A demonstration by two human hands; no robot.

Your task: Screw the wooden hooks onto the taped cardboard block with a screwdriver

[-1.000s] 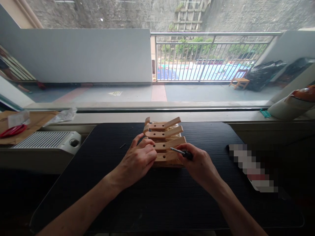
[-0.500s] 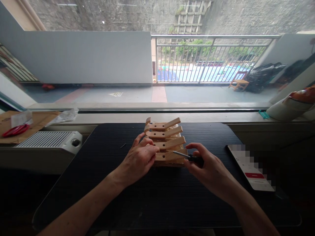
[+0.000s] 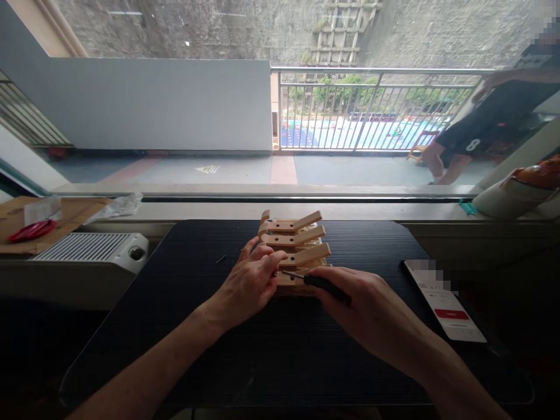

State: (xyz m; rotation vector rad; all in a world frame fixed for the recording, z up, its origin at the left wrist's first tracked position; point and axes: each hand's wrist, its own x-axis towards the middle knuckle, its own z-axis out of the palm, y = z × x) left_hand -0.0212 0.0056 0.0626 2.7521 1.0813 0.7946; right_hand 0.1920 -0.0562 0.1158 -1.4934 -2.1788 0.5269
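Note:
On the black table a wooden rack of several pale hooks [image 3: 301, 236] lies in front of me, each bent piece having two dark holes. My left hand [image 3: 251, 280] grips the left ends of the nearest wooden hooks, its index finger lying across one of them. In my right hand [image 3: 350, 289] is a black-handled screwdriver [image 3: 324, 284], held nearly level over the nearest hook and pointing left. Its metal tip is close to my left fingertips and the left hole. Whether a screw sits there is too small to tell.
A dark screw or nail [image 3: 220, 259] lies left of the rack. On the right is a phone [image 3: 455, 315]. A radiator [image 3: 87, 248], cardboard [image 3: 79, 210] and red-handled scissors [image 3: 32, 230] are at left. Beyond the window a person [image 3: 494, 116] walks past.
My right hand first drew back rightward with the screwdriver, then came left, bringing the tip to my left fingers. My left index finger has stretched further right. A person has appeared outside at right.

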